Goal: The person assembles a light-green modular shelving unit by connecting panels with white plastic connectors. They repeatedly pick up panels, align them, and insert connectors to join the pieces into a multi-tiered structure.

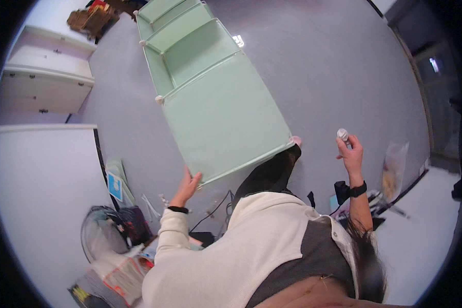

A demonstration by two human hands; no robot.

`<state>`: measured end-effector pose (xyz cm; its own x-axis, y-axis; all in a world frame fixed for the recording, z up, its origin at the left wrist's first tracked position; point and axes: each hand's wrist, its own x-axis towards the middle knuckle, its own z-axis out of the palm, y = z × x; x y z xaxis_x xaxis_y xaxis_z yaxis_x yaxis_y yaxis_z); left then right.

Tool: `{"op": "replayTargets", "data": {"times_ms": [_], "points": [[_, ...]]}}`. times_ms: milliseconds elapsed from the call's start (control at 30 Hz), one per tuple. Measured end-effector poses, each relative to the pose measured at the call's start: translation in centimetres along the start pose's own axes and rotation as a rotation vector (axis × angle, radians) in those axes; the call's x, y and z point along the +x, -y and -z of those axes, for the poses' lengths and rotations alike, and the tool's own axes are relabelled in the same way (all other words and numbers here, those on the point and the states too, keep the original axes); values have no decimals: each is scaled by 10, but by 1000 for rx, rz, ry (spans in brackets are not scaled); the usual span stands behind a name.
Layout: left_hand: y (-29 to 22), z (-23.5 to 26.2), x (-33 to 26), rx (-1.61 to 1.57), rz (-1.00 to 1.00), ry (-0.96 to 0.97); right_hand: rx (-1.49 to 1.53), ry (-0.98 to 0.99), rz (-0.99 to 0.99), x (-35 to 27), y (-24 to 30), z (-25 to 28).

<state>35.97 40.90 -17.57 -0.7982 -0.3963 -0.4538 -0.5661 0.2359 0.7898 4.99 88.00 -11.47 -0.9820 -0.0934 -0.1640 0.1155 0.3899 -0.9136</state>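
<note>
A pale green cube shelf of panels with open compartments stretches from in front of me toward the far left. White round connectors sit at several of its corners, and a pinkish one is at the near right corner. My left hand grips the shelf's edge at the near left corner, where no round connector shows. Out to the right, apart from the shelf, my right hand pinches a small white round connector between thumb and fingers. My leg is against the shelf's near edge.
White cabinets stand at the far left, with a white panel-like surface nearer. Bags and a wire-rimmed item crowd the lower left. A clear plastic bag lies at right. Cables cross the floor near me.
</note>
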Motion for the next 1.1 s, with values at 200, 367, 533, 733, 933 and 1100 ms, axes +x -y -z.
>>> {"op": "replayTargets", "data": {"times_ms": [200,367,533,733,933,1100], "points": [[-14,-20,-8,-135,236,-214,-55,187,-105,135,-14,36],[9,-78,-39,-31,406,-613,-108,310,-57,182,-31,45],[34,-140,-90,158,525,-1128,-168,519,5,240,-34,32],[8,-237,-142,-70,633,-1384,-218,783,197,284,-26,-18],[-61,-313,-103,78,681,-1285,-232,1039,335,305,-11,-136],[-137,-298,-24,244,494,-1213,-284,1288,491,306,41,-262]]}}
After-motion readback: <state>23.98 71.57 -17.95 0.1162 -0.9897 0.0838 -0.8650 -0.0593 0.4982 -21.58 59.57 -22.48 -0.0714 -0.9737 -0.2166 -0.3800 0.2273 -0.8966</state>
